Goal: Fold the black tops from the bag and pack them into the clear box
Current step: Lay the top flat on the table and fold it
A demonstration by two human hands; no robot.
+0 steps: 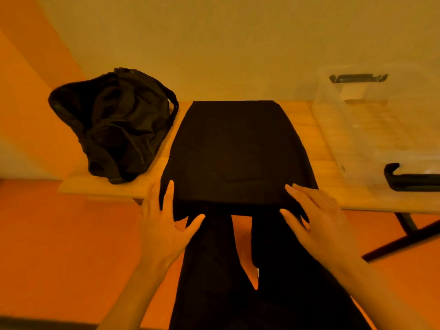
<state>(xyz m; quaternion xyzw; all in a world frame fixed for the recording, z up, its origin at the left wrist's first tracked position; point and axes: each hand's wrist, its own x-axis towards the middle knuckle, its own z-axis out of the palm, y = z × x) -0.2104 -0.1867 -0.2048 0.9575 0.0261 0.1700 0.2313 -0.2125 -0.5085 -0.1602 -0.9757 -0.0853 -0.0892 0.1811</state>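
Starting far left with the bag (114, 125), slumped and crumpled on the left end of the table (100, 186), just beside the garment. On to the left hand (164, 225): fingers spread and straight, laid against the near-left corner of the black top (235, 151), pinching nothing. Centre now: folded into a long panel, lying flat between bag and box, near edge draped over the table lip toward the lap. Could slip off that edge if dragged nearer, with cloth already hanging past the lip. Could also spring open on the next fold if lifted unevenly, one side ahead of the other. Across to the right hand (319, 217): likewise spread, flat on the near-right corner, gripping nothing. Finishing right with the clear box (381, 129), open-topped, near the garment, no dark fabric visible inside. Might snag a loose fold on the black clips (412, 179) during packing. As for writing: none readable anywhere; only a pale label (352, 91) on the far wall, too blurred to make out.
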